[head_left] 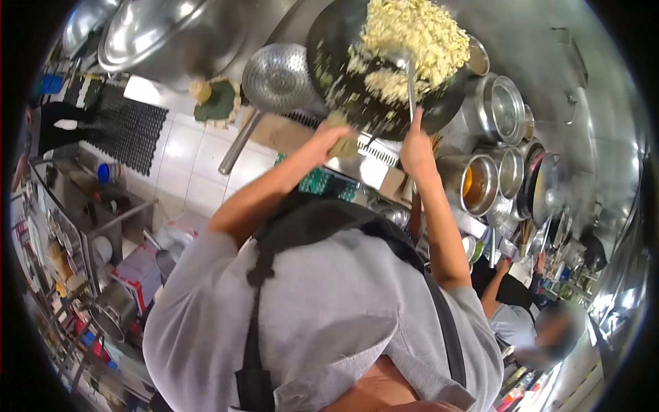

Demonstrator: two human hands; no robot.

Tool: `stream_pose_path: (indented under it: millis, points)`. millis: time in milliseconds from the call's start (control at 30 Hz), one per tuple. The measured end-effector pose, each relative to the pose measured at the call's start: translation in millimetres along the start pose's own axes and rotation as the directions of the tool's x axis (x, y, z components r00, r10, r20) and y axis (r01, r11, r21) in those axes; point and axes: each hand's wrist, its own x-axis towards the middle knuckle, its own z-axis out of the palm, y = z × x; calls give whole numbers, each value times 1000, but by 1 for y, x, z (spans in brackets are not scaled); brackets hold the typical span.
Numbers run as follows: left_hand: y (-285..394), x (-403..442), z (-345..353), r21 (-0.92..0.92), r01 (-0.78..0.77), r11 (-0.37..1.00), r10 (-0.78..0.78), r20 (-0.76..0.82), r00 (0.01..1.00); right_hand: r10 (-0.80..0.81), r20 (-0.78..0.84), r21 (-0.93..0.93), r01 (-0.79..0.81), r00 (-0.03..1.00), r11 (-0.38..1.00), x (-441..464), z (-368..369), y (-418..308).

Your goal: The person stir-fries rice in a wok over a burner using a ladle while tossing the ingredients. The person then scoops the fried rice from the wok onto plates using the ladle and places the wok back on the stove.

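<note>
A large dark wok (pixel 328 51) at the top holds a heap of pale yellow and white chopped food (pixel 425 34), with loose bits blurred on its near side. My right hand (pixel 417 147) is closed around the handle of a metal ladle (pixel 412 86), index finger stretched along it. The ladle's head is partly buried in the food. At the wok's near-left edge, my left hand (pixel 328 139) is closed on a folded olive cloth (pixel 345 145); the grip beneath the cloth is hidden. A perforated skimmer (pixel 278 77) rests left of the wok.
Metal pots (pixel 500 110) and a container of orange liquid (pixel 477 182) stand to the right. A big metal vessel (pixel 147 34) is at upper left, near a black floor mat (pixel 130 130). Another person (pixel 515 323) works at lower right; someone else stands at far left.
</note>
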Motion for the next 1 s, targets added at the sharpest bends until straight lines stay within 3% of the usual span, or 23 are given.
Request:
stream_pose_path:
  millis: [33,67,100,133,200,300,333,400,433,467,533,600,733,767,800,867,933,1000]
  points:
    - [7,-27,21,-45,-98,994,99,11,995,-95,28,53,93,995,994,-15,-12,6]
    - [14,-48,37,-104,-187,977,189,8,982,-59,185,107,39,981,994,-29,-35,1]
    - [21,-43,43,-59,-80,995,78,-36,996,-70,233,80,53,970,995,-43,-59,-10]
    - [31,-25,65,-8,-24,1000,22,-206,978,-80,285,55,67,955,996,-51,-72,-16]
    - [43,28,70,23,48,999,-47,-21,999,-167,172,72,157,971,985,-34,-61,-8]
    - [16,58,33,-52,-132,990,138,141,980,-29,16,56,28,999,998,12,-5,8]
    - [9,46,20,-19,-107,994,108,102,989,-1,-54,29,3,999,1000,19,5,12]
    - [12,-20,21,82,13,997,-9,-46,999,12,-11,22,-12,1000,1000,-1,0,7]
    - [17,-45,41,8,-85,996,85,-34,996,-42,83,71,36,996,997,-17,-12,8]
    - [22,-57,57,-71,-175,982,173,-33,984,4,258,64,-21,966,998,-31,-41,-9]
    - [41,-33,73,-76,38,996,-45,-100,994,-88,260,-1,92,962,996,-50,-62,-15]
    - [49,25,69,6,8,1000,-8,64,998,-74,226,42,66,971,997,-26,-50,-9]
    - [-5,39,1,64,-143,988,135,114,984,78,49,-16,-77,996,997,24,-3,8]
    - [-2,5,7,94,-2,996,7,-46,999,87,42,18,-87,995,996,15,-4,4]
    - [-11,-11,-4,37,-26,999,28,-37,999,41,51,18,-42,998,999,0,-2,7]
    - [14,-58,44,-51,-118,992,118,3,993,57,313,0,-60,948,998,-31,-40,-9]
    - [26,-16,54,-6,18,1000,-18,-41,999,0,329,-23,8,944,1000,-48,-68,-21]
    - [43,33,70,7,32,999,-32,3,999,-43,253,7,43,966,999,-39,-60,-16]
